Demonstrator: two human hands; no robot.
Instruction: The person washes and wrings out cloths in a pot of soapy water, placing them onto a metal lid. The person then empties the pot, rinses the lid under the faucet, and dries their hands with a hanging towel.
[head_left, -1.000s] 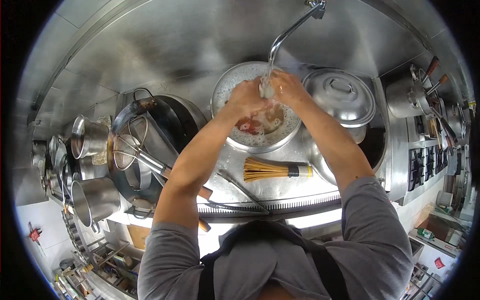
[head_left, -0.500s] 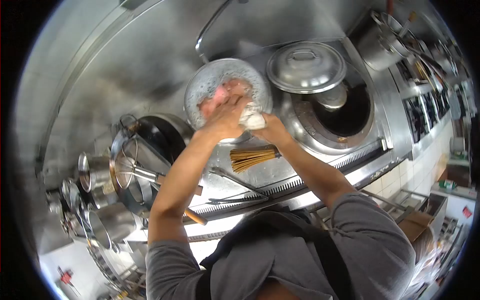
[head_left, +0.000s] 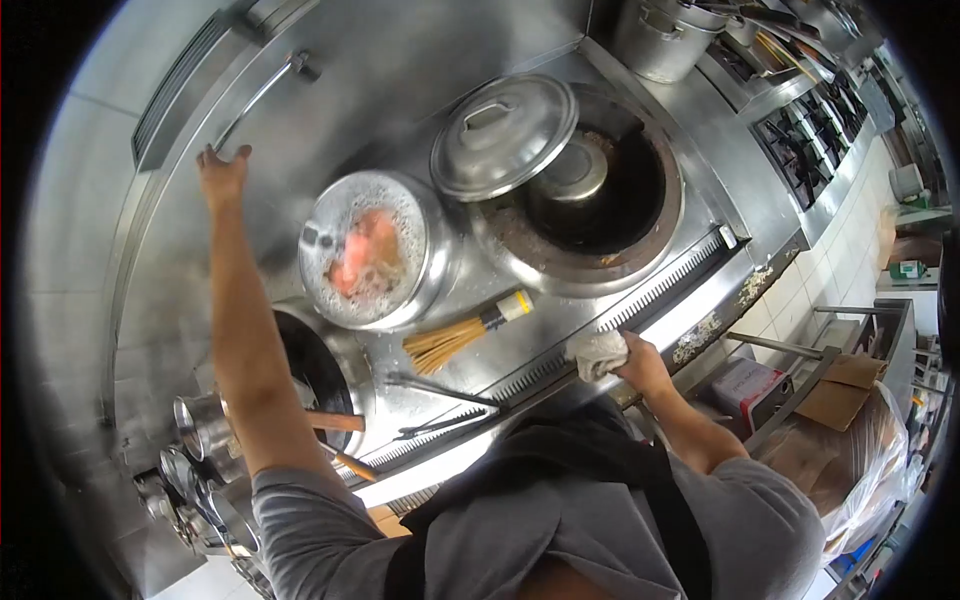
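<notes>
Stretched out to the far left, my left hand (head_left: pixel 222 178) has its fingers closed around the end of a metal faucet spout (head_left: pixel 255 105) at the back wall. A crumpled white cloth (head_left: pixel 597 354) is in my right hand (head_left: pixel 645 366), at the front edge of the steel counter. Between the hands stands a metal pot (head_left: pixel 436 245) of foamy water. Pinkish-red pieces (head_left: pixel 365 252) lie in the water; their kind is unclear.
A bamboo brush (head_left: pixel 450 344) and metal tongs (head_left: pixel 440 390) lie before the pot. To the right, a domed lid (head_left: pixel 505 135) leans over a dark wok burner (head_left: pixel 625 215). A black wok (head_left: pixel 310 365) and several steel pots stand at left.
Both hands have left the pot. My left hand has gone to the faucet spout, which now points left, away from the pot. My right hand has carried the cloth to the front edge.
</notes>
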